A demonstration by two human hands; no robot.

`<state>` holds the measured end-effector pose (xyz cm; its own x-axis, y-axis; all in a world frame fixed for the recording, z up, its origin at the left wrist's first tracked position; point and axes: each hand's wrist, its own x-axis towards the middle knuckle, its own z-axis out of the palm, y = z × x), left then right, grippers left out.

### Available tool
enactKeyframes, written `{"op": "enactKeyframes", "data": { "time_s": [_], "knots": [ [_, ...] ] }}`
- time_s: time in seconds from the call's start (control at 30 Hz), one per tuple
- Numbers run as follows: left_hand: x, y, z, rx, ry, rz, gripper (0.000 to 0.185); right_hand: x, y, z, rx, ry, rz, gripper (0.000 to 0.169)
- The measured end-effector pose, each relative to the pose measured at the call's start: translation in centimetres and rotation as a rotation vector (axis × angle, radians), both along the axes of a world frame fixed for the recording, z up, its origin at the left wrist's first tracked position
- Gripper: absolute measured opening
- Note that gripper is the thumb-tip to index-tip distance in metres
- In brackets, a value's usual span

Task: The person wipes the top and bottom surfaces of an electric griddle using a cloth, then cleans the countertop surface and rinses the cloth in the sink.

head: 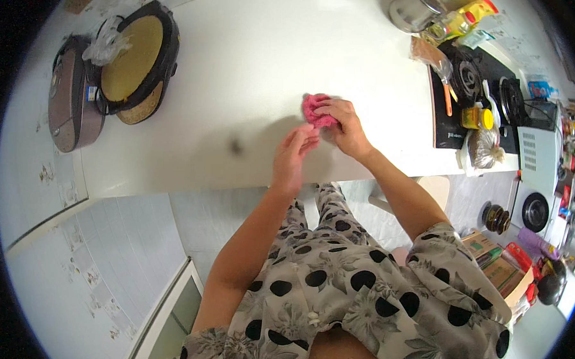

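Note:
A crumpled pink cloth (315,112) rests on the white countertop (244,61), fairly close to its front edge. My right hand (345,126) grips it from the right, fingers curled over the top. Just below and to the left is my left hand (296,152), its fingertips at the cloth's lower edge. Whether those fingers pinch the cloth or only touch it is unclear. On the surface left of my hands there is a dark, blurred spot (236,145).
On the left stand a brown rice cooker (70,102) and an open round electric griddle (133,58) with a plastic bag (108,43) on it. At right are a steel pot (415,10), a black cooktop (449,134), an orange-handled spatula (447,98) and a yellow-lidded jar (477,118).

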<state>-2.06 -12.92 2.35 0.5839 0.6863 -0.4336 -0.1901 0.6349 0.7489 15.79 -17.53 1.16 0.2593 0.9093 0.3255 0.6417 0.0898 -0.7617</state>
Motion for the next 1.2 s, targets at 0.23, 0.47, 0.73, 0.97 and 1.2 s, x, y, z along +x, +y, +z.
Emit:
{"op": "enactKeyframes", "data": {
  "time_s": [0.23, 0.47, 0.73, 0.97, 1.2],
  "knots": [
    [-3.3, -0.8, 0.9, -0.187, 0.009, -0.067, 0.033, 13.4, -4.7, -0.6, -0.004, 0.033, -0.459, 0.039],
    [-1.2, -3.0, 1.5, -0.344, -0.027, -0.144, 0.034, 26.2, -2.9, -6.1, -0.163, -0.321, -0.793, 0.040],
    [-1.5, -4.2, 0.7, -0.378, -0.018, -0.161, 0.035, 16.4, -1.2, -3.3, -0.116, -0.190, -0.373, 0.042],
    [-2.0, -3.7, 0.6, -0.359, 0.021, -0.173, 0.038, 27.2, -2.2, -5.1, -0.281, -0.489, -0.652, 0.052],
    [-2.2, -4.2, 0.0, -0.345, 0.019, -0.144, 0.038, 29.9, -2.5, 0.8, -0.202, 0.185, -0.715, 0.042]
  ]
}}
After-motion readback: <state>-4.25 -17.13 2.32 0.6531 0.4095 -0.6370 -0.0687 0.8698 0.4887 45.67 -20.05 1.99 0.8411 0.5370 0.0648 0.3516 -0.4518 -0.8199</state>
